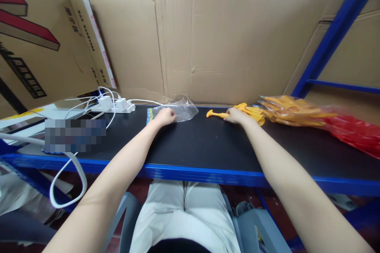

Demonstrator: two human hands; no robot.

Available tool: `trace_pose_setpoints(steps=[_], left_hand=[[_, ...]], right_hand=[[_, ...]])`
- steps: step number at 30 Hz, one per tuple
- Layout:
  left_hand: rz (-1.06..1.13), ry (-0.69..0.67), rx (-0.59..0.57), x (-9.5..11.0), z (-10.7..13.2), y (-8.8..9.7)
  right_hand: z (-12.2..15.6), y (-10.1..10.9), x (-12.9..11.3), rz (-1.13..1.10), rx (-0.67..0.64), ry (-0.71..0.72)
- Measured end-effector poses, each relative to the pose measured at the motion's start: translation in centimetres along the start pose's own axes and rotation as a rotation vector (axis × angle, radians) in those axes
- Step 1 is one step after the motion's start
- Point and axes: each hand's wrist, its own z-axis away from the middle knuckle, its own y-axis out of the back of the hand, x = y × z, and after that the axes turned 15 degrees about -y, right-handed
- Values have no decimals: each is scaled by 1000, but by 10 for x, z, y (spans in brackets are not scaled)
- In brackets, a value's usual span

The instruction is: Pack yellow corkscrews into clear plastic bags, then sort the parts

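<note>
My left hand (165,117) rests on the black shelf top (202,142), fingers curled shut on the edge of a clear plastic bag (181,110) that has a coloured card at its left end. My right hand (236,116) is closed around a yellow plastic toy (214,114) with a long handle, lying flat on the shelf. Just right of that hand sits a heap of similar yellow pieces (285,110), spilling from a red plastic bag (353,130).
A white power strip (114,106) with plugs and looping white cables (68,182) lies at the back left. Cardboard sheets (213,43) wall in the back and left. Blue shelf posts (332,35) stand at the right; the blue front edge (202,174) runs above my lap.
</note>
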Motion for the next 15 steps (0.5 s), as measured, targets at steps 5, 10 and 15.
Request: trace_pose_setpoints(steps=[5,10,15], left_hand=[[-4,15,-35,4,3,-6],[42,58,-90,-1,4,-14],[225,-98,-130,-6,3,-15]], right_hand=[[4,6,-3,-93,-5,32],[9,7,-10,-268,76,139],[17,5,-22,-386,72,271]])
